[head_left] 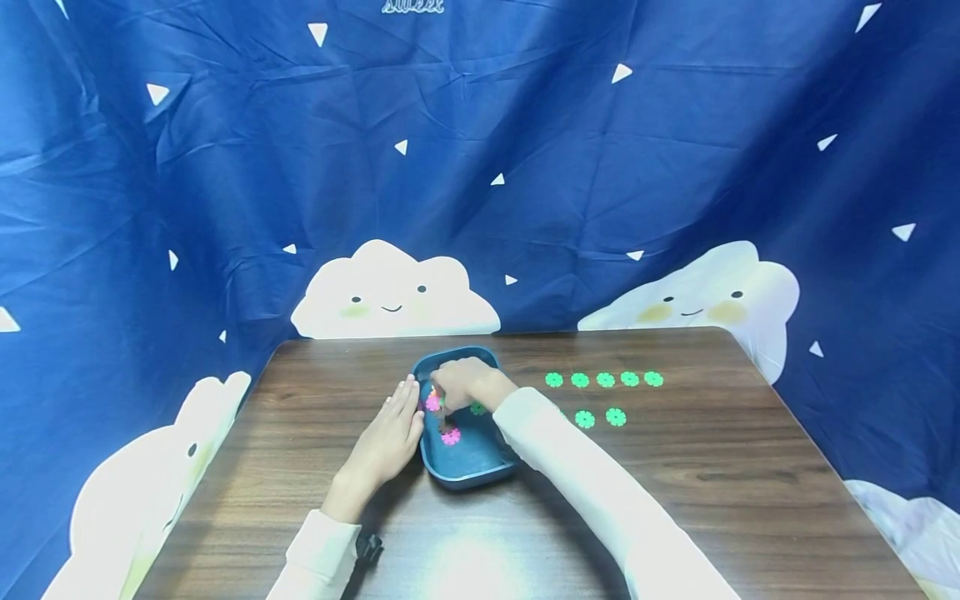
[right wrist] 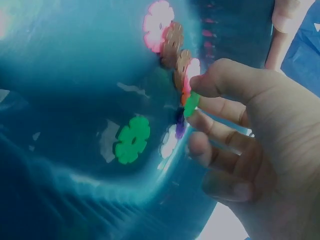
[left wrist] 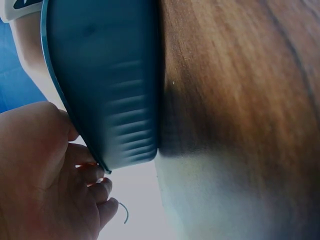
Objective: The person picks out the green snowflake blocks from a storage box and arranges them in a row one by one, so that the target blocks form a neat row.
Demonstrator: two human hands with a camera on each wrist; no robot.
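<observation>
A dark teal plastic tray (head_left: 468,467) stands on the table with several flower-shaped snowflake discs inside. My right hand (head_left: 467,382) reaches into it; in the right wrist view its thumb and fingers pinch a green flower-shaped disc (right wrist: 191,104). Close by lie pink (right wrist: 158,26), brown (right wrist: 172,45), purple and white discs, some overlapping along the tray's side. Another green disc (right wrist: 133,140) lies apart on the tray floor. My left hand (head_left: 386,437) rests against the tray's left side, its fingers extended along the rim; the left wrist view shows the fingertips at that rim.
On the wooden table (head_left: 712,467) to the tray's right, green discs form a back row (head_left: 605,380) and a front row (head_left: 585,419), partly hidden by the right sleeve. A blue curtain (head_left: 450,167) hangs behind the table's far edge.
</observation>
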